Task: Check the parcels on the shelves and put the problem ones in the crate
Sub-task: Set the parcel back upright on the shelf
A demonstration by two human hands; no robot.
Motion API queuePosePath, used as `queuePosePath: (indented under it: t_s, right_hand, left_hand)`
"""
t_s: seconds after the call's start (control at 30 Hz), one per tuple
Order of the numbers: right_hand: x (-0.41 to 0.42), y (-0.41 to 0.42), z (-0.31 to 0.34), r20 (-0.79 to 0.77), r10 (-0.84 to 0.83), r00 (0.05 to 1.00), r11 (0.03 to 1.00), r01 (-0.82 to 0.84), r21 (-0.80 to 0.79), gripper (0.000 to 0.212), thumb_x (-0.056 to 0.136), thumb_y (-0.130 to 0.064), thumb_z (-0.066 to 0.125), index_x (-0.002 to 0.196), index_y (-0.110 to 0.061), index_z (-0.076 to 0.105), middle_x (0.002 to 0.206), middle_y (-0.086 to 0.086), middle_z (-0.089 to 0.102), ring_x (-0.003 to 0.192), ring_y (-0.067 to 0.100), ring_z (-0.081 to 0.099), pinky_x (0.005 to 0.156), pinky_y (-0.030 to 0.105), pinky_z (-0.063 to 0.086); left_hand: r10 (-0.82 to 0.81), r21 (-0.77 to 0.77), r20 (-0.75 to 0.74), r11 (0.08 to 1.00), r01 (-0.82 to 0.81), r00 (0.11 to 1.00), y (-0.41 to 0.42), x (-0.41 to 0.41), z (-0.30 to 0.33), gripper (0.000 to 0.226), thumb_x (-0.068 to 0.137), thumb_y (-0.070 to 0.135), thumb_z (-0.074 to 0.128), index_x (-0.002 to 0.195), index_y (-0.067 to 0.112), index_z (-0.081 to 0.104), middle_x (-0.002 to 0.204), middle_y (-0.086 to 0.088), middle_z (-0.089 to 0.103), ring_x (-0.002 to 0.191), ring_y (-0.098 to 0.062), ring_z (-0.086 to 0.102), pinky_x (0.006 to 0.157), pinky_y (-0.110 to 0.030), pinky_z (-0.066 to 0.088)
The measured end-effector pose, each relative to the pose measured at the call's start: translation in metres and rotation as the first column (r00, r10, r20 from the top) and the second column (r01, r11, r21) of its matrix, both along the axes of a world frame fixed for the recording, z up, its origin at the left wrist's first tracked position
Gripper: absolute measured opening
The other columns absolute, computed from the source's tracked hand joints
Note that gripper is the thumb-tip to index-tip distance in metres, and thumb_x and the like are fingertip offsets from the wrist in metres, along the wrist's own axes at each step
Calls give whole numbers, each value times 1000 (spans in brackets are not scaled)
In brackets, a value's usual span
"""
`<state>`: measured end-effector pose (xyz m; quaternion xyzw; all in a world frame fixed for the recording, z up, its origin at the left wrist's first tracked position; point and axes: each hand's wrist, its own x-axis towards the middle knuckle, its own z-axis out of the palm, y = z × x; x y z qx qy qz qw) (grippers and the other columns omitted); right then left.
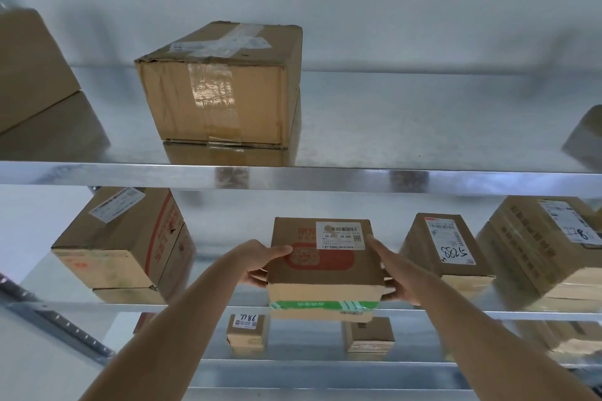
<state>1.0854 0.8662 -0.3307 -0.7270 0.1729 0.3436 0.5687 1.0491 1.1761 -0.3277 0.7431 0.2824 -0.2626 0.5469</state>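
Both hands are clamped on the box [322, 262], left hand [260, 262] curled round its left edge with the thumb lying over the top, right hand [395, 277] gripping the right edge the same way, which looks to me like the natural grip for tipping it forward so the label [340, 235] and green tape [324, 305] can be read. It sits between the hands at the front lip of the middle shelf [208, 306], just proud of the edge. Out past the right hand is a parcel [448, 246] with handwritten numbers, a big carton [216, 88] is on the shelf above, and there's no crate anywhere in view.
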Motion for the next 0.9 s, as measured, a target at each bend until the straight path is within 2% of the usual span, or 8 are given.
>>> queuePosePath:
  t_s: [0.07,0.17,0.33,0.43,0.57,0.67,0.8,0.9]
  right_hand:
    - [-5,-2,-10,-38,-52,998,997,54,57,56,100,-68,43,125,-22,63,112,21,76,108,39,71,97,55,55]
    - [-15,-5,-22,-40,-28,999,999,29,22,57,99,-65,46,131,-22,64,115,17,76,116,37,68,113,61,41]
    - [-23,-11,-21,-81,19,997,995,-11,102,77,81,-86,55,130,-28,61,121,20,74,118,41,67,106,59,46]
    - [-18,-20,-10,0,15,1000,992,-14,128,63,81,-72,62,119,-22,59,113,24,75,109,42,71,96,53,54]
    - [-2,-36,4,129,-5,992,994,-9,107,74,71,-55,77,118,1,68,109,23,76,105,39,71,107,54,50]
    - [11,-38,24,196,-1,981,991,-25,135,67,71,-39,83,120,4,66,106,23,76,104,40,71,109,57,49]
    - [17,-27,42,267,65,961,992,-91,86,50,81,-30,83,122,-6,68,103,15,78,95,28,73,84,39,59]
    - [14,-11,49,253,114,961,989,-134,66,37,89,-23,79,121,-10,68,104,11,78,92,23,74,73,32,59]
  left_hand:
    - [-6,8,43,1000,6,999,-2,-4,-1,53,90,47,77,118,4,65,107,-10,78,97,-25,75,74,-35,61]
    - [-4,0,106,1000,4,994,-5,-10,-3,51,93,48,73,119,5,66,108,-8,78,98,-23,74,70,-30,58]
    - [22,-106,86,994,-12,996,1,-15,-6,47,95,42,73,123,5,65,109,-12,78,102,-27,74,82,-39,62]
    - [13,-177,45,984,-5,999,3,-17,-5,40,97,34,72,123,4,65,110,-14,78,102,-30,75,90,-46,62]
    - [10,-168,102,986,7,995,-1,-14,-3,32,100,14,67,129,2,63,107,-12,79,99,-27,76,89,-49,62]
    - [3,-148,124,989,16,992,-9,-12,-2,46,99,6,66,143,6,53,117,-14,75,105,-30,75,91,-55,61]
    - [-39,-145,98,988,53,994,-20,-9,0,45,103,9,61,148,14,54,129,-11,70,118,-32,67,100,-61,55]
    - [-44,-201,77,978,59,996,-26,-12,3,28,108,13,53,132,10,66,114,-15,77,106,-34,74,95,-60,58]
